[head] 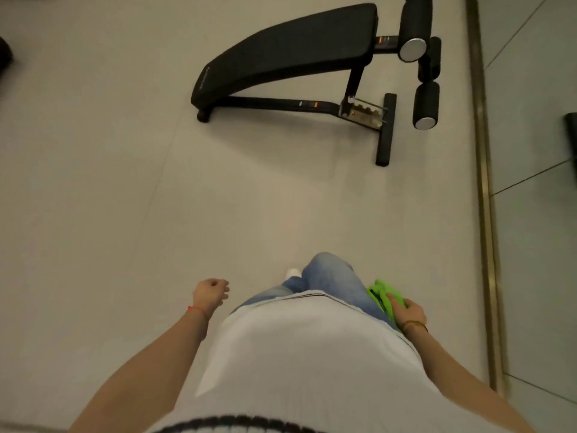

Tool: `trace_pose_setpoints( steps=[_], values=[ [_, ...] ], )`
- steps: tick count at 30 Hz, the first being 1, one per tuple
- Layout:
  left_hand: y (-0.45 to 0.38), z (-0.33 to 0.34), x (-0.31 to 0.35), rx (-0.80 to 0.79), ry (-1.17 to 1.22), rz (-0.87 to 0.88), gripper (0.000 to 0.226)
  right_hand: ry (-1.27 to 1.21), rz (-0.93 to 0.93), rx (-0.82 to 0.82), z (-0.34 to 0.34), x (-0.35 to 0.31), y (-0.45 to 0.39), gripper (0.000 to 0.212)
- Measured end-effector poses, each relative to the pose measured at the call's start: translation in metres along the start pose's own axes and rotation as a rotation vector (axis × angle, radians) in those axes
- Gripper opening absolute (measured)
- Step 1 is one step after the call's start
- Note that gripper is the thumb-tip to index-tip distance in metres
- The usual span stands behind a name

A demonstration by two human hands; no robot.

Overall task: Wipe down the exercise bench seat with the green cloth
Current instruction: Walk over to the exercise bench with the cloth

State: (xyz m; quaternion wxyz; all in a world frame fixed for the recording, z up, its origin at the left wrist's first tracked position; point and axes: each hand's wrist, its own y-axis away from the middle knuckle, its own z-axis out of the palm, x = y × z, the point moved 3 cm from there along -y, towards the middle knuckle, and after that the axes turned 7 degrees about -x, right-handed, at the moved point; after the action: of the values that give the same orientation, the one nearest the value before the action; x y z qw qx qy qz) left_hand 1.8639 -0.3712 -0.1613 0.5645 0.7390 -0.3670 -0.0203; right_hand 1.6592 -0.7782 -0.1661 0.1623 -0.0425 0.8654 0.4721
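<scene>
Green cloth (383, 295): bunched in the grip of the right hand (409, 310), fingers curled over it, carried low against the right thigh of the jeans (324, 281); judged a carrying hold for the approach, not a flat wiping hold, so it will likely need spreading under the palm before use. Left hand (211, 293): across the body from the cloth grip, loosely curled, holding nothing, a red thread at the wrist; apparently hanging free. Exercise bench seat (290, 53): well ahead of the cloth grip and slightly to its left, a long black curved pad, high end toward the foam rollers (420, 45), low end toward the left; not touched by either hand, wiping not yet begun. Frame (274, 103) and cross foot (386, 129): on the floor on the near side of the pad, between the grip and the seat; judged the main thing to step around or lean over. Floor (125, 182): pale tile between person and bench. Brass strip (484, 182): right of the grip, running forward past the bench.
</scene>
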Motion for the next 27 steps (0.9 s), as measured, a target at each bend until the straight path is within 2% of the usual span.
trace_pose_setpoints(
  steps=[5,8,9,11,13,17,22,27],
  values=[
    [-0.056,-0.007,0.156,-0.010,-0.041,0.145,0.021,-0.091,0.091,0.010,-0.008,-0.068,-0.032,0.050],
    [-0.093,0.000,0.219,-0.014,-0.081,0.165,0.016,-0.121,0.072,0.039,-0.016,-0.129,-0.071,0.076],
    [-0.104,0.004,0.238,-0.020,-0.081,0.163,0.016,-0.113,0.060,0.049,-0.020,-0.152,-0.085,0.075],
    [-0.126,0.012,0.267,-0.024,-0.108,0.137,0.016,-0.095,0.016,0.079,-0.032,-0.206,-0.113,0.053],
    [-0.141,0.017,0.294,-0.020,-0.133,0.092,0.017,-0.074,-0.051,0.114,-0.050,-0.265,-0.141,0.042],
    [-0.161,0.022,0.365,0.005,-0.210,0.094,0.021,-0.011,-0.262,0.123,-0.080,-0.394,-0.184,0.037],
    [-0.192,0.016,0.490,0.128,-0.297,0.272,0.023,0.216,-0.572,0.194,-0.102,-0.550,-0.220,0.041],
    [-0.242,0.018,0.651,0.174,-0.376,0.506,0.024,0.321,-0.773,0.329,-0.111,-0.679,-0.266,0.047]
  ],
)
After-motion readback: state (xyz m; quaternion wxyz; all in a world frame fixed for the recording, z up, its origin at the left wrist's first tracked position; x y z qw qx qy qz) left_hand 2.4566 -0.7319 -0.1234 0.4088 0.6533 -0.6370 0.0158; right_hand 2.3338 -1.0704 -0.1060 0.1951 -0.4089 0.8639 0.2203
